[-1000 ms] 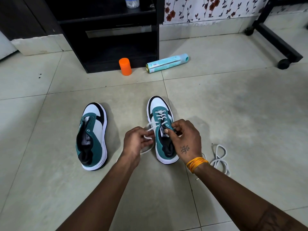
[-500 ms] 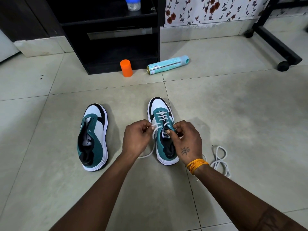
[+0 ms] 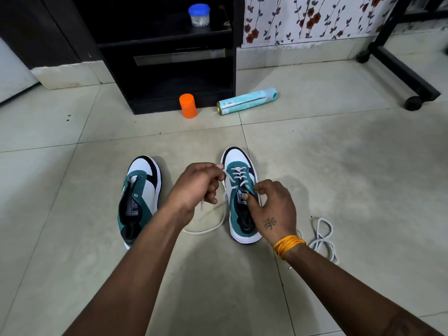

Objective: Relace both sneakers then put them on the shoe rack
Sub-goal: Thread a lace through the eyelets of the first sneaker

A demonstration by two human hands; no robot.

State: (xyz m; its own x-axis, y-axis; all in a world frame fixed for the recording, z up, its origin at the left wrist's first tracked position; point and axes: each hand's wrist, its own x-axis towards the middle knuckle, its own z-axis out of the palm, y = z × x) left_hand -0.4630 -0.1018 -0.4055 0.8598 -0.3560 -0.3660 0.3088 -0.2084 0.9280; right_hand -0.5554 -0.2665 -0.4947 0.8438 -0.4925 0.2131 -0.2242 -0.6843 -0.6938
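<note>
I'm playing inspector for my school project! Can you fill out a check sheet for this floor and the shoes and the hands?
Surface: tiled floor, pale, a few smudges.
Job's things: right sneaker partly laced with a white lace trailing onto the floor; left sneaker has no lace; spare lace lies loose beside the right wrist.
Clutter: orange cap standing; spray can lying on its side.
Grippers: left hand pinches the lace; right hand pinches the shoe at the eyelets.
Cables: nothing seen.
Surroundings: black shelf unit holding a blue-lidded jar; flowered wall; wheeled black frame.
</note>
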